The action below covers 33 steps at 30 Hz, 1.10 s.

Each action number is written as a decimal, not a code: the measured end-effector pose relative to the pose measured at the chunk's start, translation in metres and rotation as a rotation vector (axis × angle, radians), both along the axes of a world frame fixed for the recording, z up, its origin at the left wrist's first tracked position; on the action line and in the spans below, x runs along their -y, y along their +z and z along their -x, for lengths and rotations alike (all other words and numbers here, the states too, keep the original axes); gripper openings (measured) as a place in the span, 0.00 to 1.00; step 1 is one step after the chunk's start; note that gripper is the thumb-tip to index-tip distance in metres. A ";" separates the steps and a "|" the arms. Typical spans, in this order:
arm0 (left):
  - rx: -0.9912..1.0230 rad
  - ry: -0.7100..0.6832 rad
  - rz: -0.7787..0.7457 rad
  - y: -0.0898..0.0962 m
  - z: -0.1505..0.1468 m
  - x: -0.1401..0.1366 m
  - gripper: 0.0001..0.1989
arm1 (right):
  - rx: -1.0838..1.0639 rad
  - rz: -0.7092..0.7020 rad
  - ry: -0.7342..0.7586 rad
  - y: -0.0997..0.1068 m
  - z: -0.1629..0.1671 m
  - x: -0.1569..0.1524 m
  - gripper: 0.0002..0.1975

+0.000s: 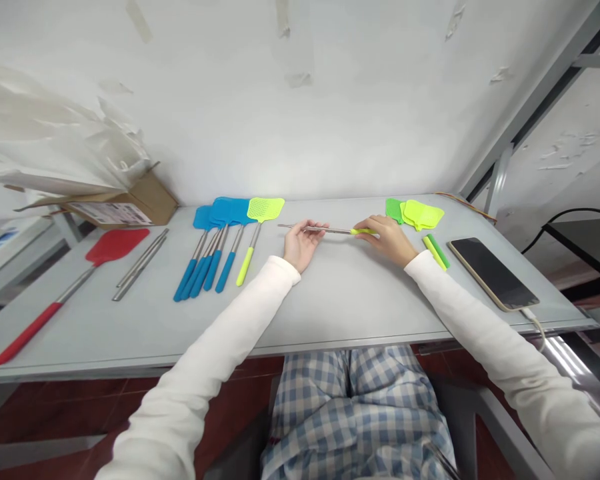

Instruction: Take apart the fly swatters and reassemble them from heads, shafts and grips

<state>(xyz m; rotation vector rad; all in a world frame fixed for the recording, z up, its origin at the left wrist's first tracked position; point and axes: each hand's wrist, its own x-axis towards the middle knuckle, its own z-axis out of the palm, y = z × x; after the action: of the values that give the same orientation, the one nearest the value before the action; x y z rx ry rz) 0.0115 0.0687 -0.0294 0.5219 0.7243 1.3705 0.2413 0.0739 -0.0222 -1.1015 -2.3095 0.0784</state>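
Observation:
A thin metal rod (337, 231) lies level across both hands, just above the table. My left hand (301, 247) is closed on the rod near its left end, palm partly turned up. My right hand (389, 240) grips a yellow-green handle sleeve (356, 231) at the rod's right end; the fingers hide much of the sleeve. Beside my right hand lie several yellow-green and green fly swatter heads (423, 215), plus a yellow-green sleeve (434, 253) and a green sleeve (439, 251). Left of my left hand is a yellow-green fly swatter (251, 248) with several blue fly swatters (220, 260).
A red fly swatter (75, 287) and several loose metal rods (141, 264) lie on the left of the grey table (330, 313). Behind them stands a cardboard box (153, 198). A phone (493, 270) with a white cable (536, 321) lies at the right, near the front edge.

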 end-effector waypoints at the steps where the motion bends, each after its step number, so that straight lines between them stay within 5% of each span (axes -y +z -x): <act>1: -0.015 -0.004 -0.021 0.000 -0.001 0.000 0.10 | -0.008 -0.004 -0.005 0.000 0.001 0.000 0.10; 9: -0.228 -0.329 -0.239 0.004 -0.010 0.019 0.12 | -0.253 0.026 0.083 -0.009 0.015 0.008 0.13; 16: -0.227 -0.347 -0.193 0.003 -0.013 0.022 0.19 | -0.233 0.149 0.116 0.002 0.010 0.005 0.15; 18: -0.233 -0.293 -0.131 0.000 -0.015 0.019 0.21 | -0.145 0.104 -0.065 0.008 -0.002 -0.004 0.18; 21: -0.232 -0.225 -0.043 0.001 -0.013 0.017 0.24 | -0.005 0.064 -0.595 0.008 -0.029 -0.022 0.20; 24: -0.147 -0.250 0.016 0.005 -0.008 0.017 0.25 | 0.058 0.218 -1.042 -0.001 -0.054 -0.036 0.29; 29: 0.031 -0.308 0.119 0.013 -0.001 0.017 0.20 | 0.043 0.391 -1.153 -0.012 -0.075 -0.052 0.35; 33: 0.097 -0.332 0.119 0.017 0.002 0.018 0.07 | -0.004 0.458 -1.191 -0.009 -0.080 -0.055 0.39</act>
<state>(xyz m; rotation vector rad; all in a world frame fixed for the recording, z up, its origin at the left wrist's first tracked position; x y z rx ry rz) 0.0100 0.0505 -0.0119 0.4549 0.6051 1.0298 0.3216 0.1293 -0.0315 -2.4938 -1.3096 0.1423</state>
